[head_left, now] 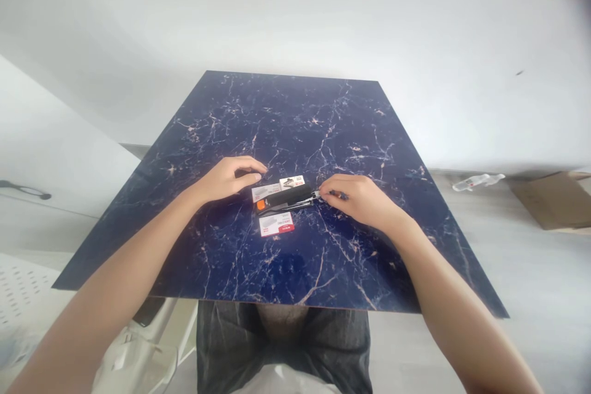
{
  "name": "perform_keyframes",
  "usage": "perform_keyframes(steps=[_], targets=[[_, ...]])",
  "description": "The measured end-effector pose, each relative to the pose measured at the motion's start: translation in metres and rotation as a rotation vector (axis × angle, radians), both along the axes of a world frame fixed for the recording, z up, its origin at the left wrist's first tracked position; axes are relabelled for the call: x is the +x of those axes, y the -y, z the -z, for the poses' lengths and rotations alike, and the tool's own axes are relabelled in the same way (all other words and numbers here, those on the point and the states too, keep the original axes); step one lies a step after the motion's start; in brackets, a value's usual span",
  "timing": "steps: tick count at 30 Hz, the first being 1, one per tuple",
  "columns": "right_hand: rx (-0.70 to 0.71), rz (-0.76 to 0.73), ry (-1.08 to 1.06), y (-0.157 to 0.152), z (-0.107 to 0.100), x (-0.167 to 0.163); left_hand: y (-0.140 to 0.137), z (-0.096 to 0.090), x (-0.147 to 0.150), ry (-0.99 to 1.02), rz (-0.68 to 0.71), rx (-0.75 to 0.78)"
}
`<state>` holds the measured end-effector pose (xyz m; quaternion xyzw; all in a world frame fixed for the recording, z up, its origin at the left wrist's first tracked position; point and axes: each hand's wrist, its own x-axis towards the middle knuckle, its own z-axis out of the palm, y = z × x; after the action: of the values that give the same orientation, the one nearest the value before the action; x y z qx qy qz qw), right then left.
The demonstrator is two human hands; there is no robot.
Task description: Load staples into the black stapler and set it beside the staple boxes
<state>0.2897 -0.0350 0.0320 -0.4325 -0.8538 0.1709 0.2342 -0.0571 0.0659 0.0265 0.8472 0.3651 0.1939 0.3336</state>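
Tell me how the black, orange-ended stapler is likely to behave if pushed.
The black, orange-ended stapler probably stays stiff, given its straight, solid-looking body. It seems unlikely to roll, since the black body and slim metal strip make its outline uneven. It may slide readily, as the dark-blue marble-patterned tabletop looks glossy.

dark grey trousers (228, 345), white top (282, 383)

Black stapler (289, 196) with orange end (261, 204), dark blue, white-veined tabletop (295, 129)
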Motion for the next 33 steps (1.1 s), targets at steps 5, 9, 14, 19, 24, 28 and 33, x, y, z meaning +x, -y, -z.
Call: perform_keyframes(steps=[5, 9, 14, 19, 24, 28, 33], targets=[[-0.012, 0.014, -0.013, -0.001, 0.0, -0.001, 0.001, -0.001, 0.001, -0.006, 0.004, -0.007], [0.006, -0.002, -0.017, -0.001, 0.0, -0.001, 0.001, -0.001, 0.001, -0.009, 0.006, -0.013], [0.023, 0.016, 0.015, 0.0, 0.001, -0.003, 0.0, -0.001, 0.0, -0.017, 0.008, -0.02], [0.077, 0.016, 0.064, -0.001, 0.006, -0.004, 0.0, -0.001, 0.001, -0.031, 0.011, -0.018], [0.127, -0.015, 0.095, -0.004, 0.011, -0.002, 0.0, -0.001, 0.0, -0.026, 0.013, -0.02], [0.148, 0.001, 0.047, -0.002, 0.009, -0.004, 0.0, 0.0, -0.001, -0.022, 0.01, -0.022], [0.095, 0.106, -0.026, 0.002, 0.002, -0.005, -0.001, 0.001, -0.001, -0.024, 0.013, -0.022]])
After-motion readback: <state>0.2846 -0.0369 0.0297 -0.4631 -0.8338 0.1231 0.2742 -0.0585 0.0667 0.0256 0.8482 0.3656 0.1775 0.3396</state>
